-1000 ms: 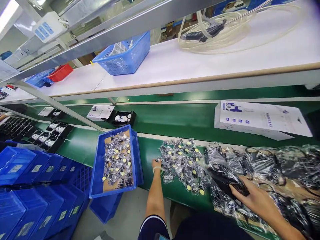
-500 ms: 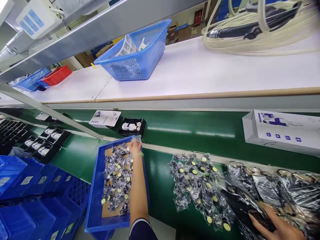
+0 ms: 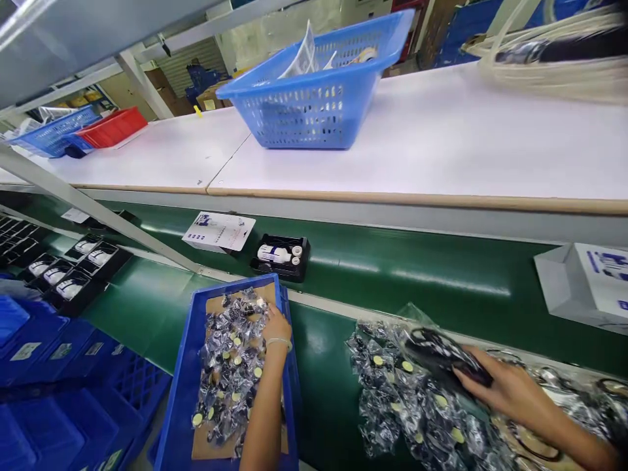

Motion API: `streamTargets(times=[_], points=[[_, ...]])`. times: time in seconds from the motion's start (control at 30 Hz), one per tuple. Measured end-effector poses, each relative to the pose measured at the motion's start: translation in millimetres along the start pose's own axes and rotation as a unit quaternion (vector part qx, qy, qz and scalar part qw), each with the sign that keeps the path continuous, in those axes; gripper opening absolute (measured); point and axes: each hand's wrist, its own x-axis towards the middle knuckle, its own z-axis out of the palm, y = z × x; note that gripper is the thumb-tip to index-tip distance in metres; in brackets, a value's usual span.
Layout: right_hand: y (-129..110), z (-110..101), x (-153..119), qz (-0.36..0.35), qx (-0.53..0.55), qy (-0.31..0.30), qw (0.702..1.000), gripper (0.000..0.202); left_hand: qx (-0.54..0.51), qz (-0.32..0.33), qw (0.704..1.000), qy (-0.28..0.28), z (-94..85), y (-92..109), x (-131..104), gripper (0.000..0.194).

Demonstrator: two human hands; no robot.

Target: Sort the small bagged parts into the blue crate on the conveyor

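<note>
Head view, left hand: the left hand [image 3: 275, 327] is reaching into the blue tray [image 3: 180, 405] at about 7 o'clock of the view, its fingers lying on the small clear packets [image 3: 230, 366]; whether the fingers are pinching a packet cannot be told, since the back of the hand is hiding them.
Head view, wrist: a thin pale band [image 3: 279, 341] is sitting around the left wrist.
Head view, right hand: the right hand [image 3: 505, 391] is lying at about 4 o'clock, fingers curled together around a dark bagged item [image 3: 449, 358] and gripping it.
Head view, loose pile: a heap of packets with yellow dots [image 3: 402, 405] is spreading over the green belt [image 3: 392, 261] just under and at 9 o'clock of the right hand.
Head view, tray contents: the packets are resting on a brown cardboard liner [image 3: 216, 445] inside the tray.
Head view, belt: a black insert with a white device [image 3: 280, 256] and a white leaflet [image 3: 219, 231] are sitting at 12 o'clock of the tray; a white box [image 3: 583, 288] is lying at 3 o'clock.
Head view, shelf: a blue basket [image 3: 314, 98] is standing on the white shelf [image 3: 466, 144] at 12 o'clock, and a red basket [image 3: 112, 126] is at 10 o'clock.
</note>
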Motion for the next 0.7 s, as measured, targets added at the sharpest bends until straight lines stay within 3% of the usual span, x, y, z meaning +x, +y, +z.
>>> streamTargets(times=[0.07, 0.17, 0.37, 0.57, 0.7], points=[[-36.7, -7.9, 55.2, -0.041, -0.019, -0.062, 0.997, 0.035, -0.004, 0.024, 0.999, -0.022, -0.3, -6.5, 1.8, 0.044], [-95.1, -6.5, 136.5, -0.119, -0.069, -0.093, 0.986, 0.038, 0.001, 0.047, 0.998, -0.035, -4.1, -18.3, 4.1, 0.038], [-184.5, 42.2, 269.4, -0.185, -0.243, -0.121, 0.945, 0.037, 0.003, 0.107, 0.994, -0.037, 7.8, -67.5, -5.5, 0.049], [-227.8, 115.4, 368.3, -0.17, -0.342, -0.199, 0.903, 0.042, -0.005, 0.118, 0.993, -0.021, 32.8, -109.4, -21.5, 0.049], [-233.5, 161.9, 404.8, -0.182, -0.358, -0.241, 0.884, 0.035, -0.036, 0.118, 0.992, -0.017, 45.4, -117.5, -26.4, 0.05]])
